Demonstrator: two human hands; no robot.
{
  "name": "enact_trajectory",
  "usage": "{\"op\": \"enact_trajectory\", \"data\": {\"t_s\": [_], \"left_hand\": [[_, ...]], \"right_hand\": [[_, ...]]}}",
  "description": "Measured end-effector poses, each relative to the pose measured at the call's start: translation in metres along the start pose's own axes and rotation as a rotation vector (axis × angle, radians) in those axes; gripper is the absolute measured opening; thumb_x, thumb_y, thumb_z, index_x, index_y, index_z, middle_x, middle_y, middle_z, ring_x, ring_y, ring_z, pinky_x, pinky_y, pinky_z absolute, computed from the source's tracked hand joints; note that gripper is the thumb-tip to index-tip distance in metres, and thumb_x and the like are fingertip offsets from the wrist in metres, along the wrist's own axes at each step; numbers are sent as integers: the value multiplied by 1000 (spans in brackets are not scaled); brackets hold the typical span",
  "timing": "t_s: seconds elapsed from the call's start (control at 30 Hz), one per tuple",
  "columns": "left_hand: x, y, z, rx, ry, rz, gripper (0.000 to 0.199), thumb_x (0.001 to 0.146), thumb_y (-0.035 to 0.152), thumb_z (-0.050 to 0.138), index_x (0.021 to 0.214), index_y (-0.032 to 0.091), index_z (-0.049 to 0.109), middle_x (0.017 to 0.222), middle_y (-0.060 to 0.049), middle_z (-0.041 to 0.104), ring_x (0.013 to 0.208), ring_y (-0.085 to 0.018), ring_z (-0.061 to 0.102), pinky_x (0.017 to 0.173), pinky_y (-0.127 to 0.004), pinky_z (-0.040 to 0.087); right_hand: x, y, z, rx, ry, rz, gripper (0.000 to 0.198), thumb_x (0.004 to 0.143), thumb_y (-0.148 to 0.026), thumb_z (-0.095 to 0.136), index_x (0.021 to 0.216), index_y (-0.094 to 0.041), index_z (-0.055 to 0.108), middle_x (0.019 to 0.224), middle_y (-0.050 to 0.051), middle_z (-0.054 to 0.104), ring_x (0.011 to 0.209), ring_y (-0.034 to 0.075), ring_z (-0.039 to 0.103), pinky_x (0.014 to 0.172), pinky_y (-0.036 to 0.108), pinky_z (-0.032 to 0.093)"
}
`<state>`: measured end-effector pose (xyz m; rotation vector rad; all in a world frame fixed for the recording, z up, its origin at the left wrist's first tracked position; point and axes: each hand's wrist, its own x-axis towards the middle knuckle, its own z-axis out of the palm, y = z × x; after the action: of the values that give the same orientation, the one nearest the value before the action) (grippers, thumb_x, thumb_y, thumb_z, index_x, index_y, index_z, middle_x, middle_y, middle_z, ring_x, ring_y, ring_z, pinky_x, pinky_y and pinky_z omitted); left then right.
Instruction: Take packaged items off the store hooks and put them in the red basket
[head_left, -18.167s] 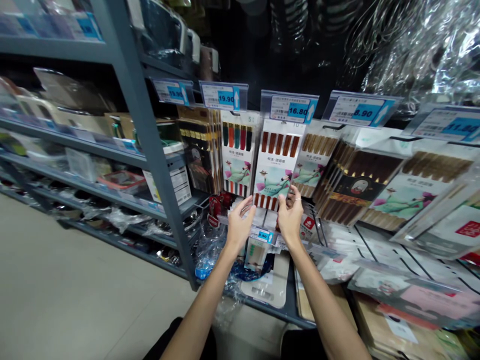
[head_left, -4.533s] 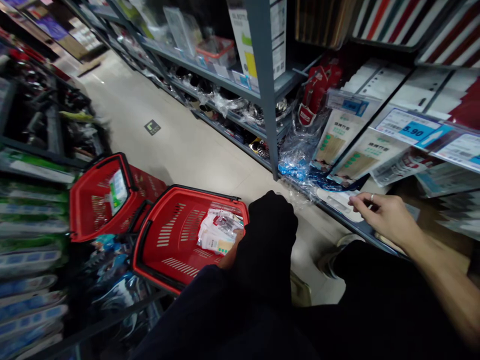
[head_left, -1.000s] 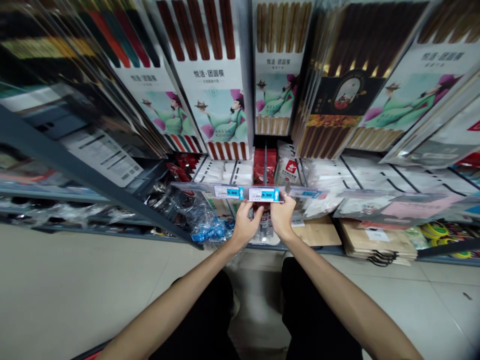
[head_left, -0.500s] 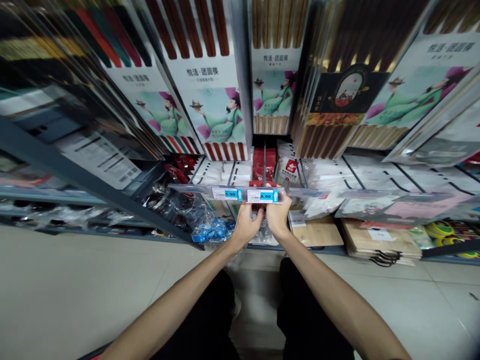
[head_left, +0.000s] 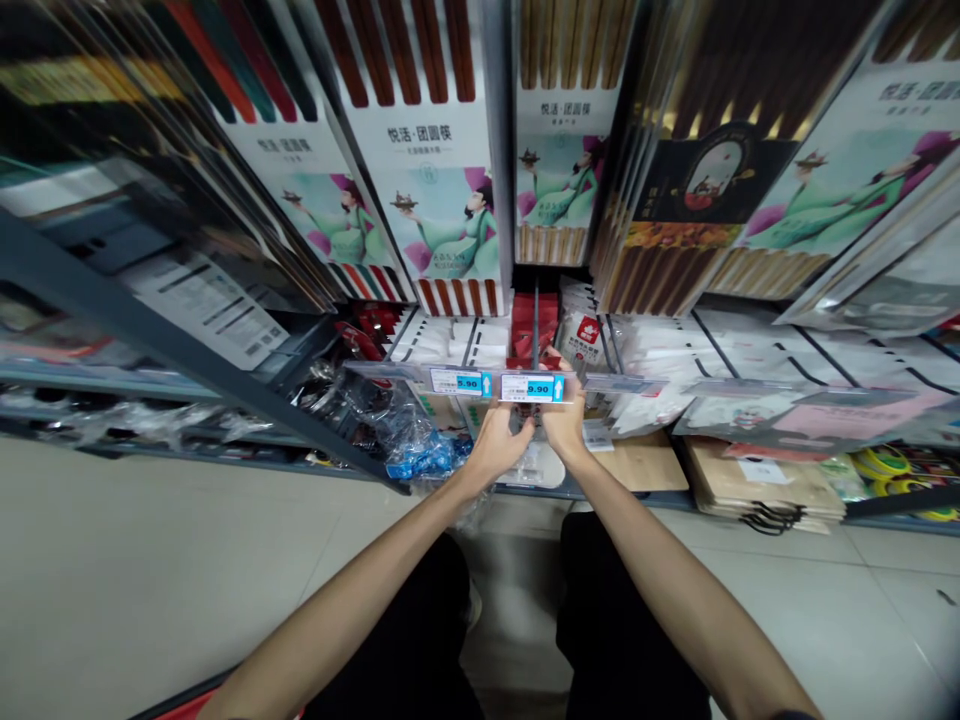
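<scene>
Red packets [head_left: 534,322] hang on a metal hook between white packets, behind a clear label strip with a blue-and-white price tag [head_left: 531,388]. My left hand [head_left: 499,445] is just below this tag, thumb bent inward and fingers partly hidden behind the strip. On the other side, my right hand [head_left: 564,428] reaches up behind the tag, with a fingertip showing against the front red packet. Its fingers are curled round the packet's right side. The lower part of the packet is mostly hidden by the tag and my hands.
Chopstick packs [head_left: 448,200] hang in rows above. White packets [head_left: 652,350] hang to the right, over wooden boards [head_left: 765,480]. Crumpled clear and blue plastic [head_left: 427,455] lies on the lower shelf at left. A dark slanted shelf post [head_left: 247,400] stands at left.
The view has shifted slightly, so the shelf appears a little further right. The front red packet looks more tilted, and a right fingertip shows higher beside it. Both hands stay under the price tag.
</scene>
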<state>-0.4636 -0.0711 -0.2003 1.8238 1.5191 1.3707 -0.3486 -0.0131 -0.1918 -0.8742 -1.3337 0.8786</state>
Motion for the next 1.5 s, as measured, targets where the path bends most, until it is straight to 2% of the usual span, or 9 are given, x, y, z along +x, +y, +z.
{"op": "enact_trajectory", "data": {"t_s": [0.1, 0.2, 0.33, 0.47, 0.57, 0.7, 0.83, 1.03, 1.5], "left_hand": [[-1, 4, 0, 9, -8, 2, 43, 84, 17, 62, 127, 19, 63, 127, -13, 65, 127, -30, 55, 113, -47, 38], [-5, 8, 1, 23, -22, 2, 45, 84, 16, 60, 129, 20, 62, 132, -12, 63, 134, -30, 50, 118, -48, 34], [-12, 5, 3, -34, -28, -15, 47, 85, 19, 61, 132, 21, 59, 137, -13, 59, 135, -29, 50, 118, -47, 36], [-18, 7, 1, -369, -46, -171, 40, 87, 30, 67, 125, 18, 60, 127, -14, 64, 119, -26, 61, 103, -42, 51], [-20, 18, -10, -641, -49, -329, 39, 83, 41, 74, 113, 16, 64, 117, -12, 67, 97, -21, 68, 85, -35, 58], [-18, 35, -27, -870, 25, -423, 43, 76, 45, 81, 104, 15, 68, 104, -8, 69, 79, -16, 67, 68, -30, 58], [-14, 41, -34, -993, 97, -450, 39, 72, 42, 85, 92, 13, 68, 93, -5, 68, 69, -11, 64, 60, -26, 56], [-9, 44, -31, -1029, 188, -452, 38, 69, 40, 88, 83, 12, 66, 81, -2, 65, 62, -8, 59, 54, -22, 51], [-9, 44, -35, -962, 185, -427, 36, 70, 39, 87, 80, 13, 64, 74, -2, 64, 58, -10, 59, 50, -22, 50]], "right_hand": [[7, -3, 3, -32, 52, -29, 38, 91, -48, 59, 116, -20, 63, 110, 8, 71, 105, 21, 64, 104, 37, 47], [14, 1, 8, -63, 133, 41, 36, 91, -53, 60, 103, -20, 64, 97, 6, 71, 89, 20, 65, 92, 37, 51], [16, 7, 9, -88, 152, 67, 34, 88, -54, 61, 97, -21, 64, 88, 4, 71, 83, 20, 65, 87, 36, 52], [7, 3, -3, -74, 68, 39, 36, 87, -46, 62, 111, -19, 62, 101, 7, 73, 91, 22, 67, 88, 35, 53], [-5, -4, -19, -150, -32, 143, 30, 87, -39, 57, 107, -17, 65, 104, 10, 73, 95, 24, 68, 90, 36, 52], [-22, -11, -40, -267, -193, 303, 30, 86, -40, 60, 103, -16, 68, 97, 8, 74, 95, 25, 67, 94, 40, 49], [-30, -28, -52, -85, -213, 271, 30, 91, -45, 56, 98, -18, 67, 94, 7, 72, 91, 21, 66, 88, 35, 50], [-33, -59, -50, 209, -167, 209, 29, 94, -47, 54, 93, -20, 63, 71, 1, 64, 58, 14, 55, 52, 24, 42], [-35, -60, -42, 62, -105, 145, 36, 90, -54, 67, 82, -20, 58, 64, -3, 57, 52, 9, 50, 46, 19, 39]]}}
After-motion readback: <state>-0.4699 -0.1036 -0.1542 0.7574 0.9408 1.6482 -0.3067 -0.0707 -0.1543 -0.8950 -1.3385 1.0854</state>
